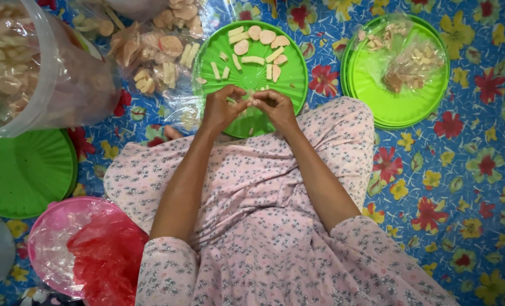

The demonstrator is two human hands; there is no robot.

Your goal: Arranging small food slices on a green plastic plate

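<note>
View from above of a person sitting on a floor covered by a blue flowered mat (479, 170), legs in pale pink patterned cloth.

At far left stands a clear tub (20, 62) full of pale crackers, with a green plate (20, 170) below it and a pink bowl (54, 238) holding a red bag (108, 255). Next come clear bags (150, 51) of the same crackers.

In the middle lies a green tray (295, 68) with loose crackers (255, 48), some round, some in short strips, spread over its far half. Over its near edge the two hands meet. The left hand (221, 107) has its fingers curled in, tips pinched together against the other hand's. The right hand (275, 105) is curled the same way, thumb and forefinger closed. Something small seems pinched between them, likely a cracker piece or a bit of bag, but it is too small to tell.

The crackers look light, dry, stiff and brittle; a gentle pinch by the edges should suit them, since a hard squeeze would probably snap them.

At right a stack of green plates (400, 107) carries two small filled bags (411, 56).
</note>
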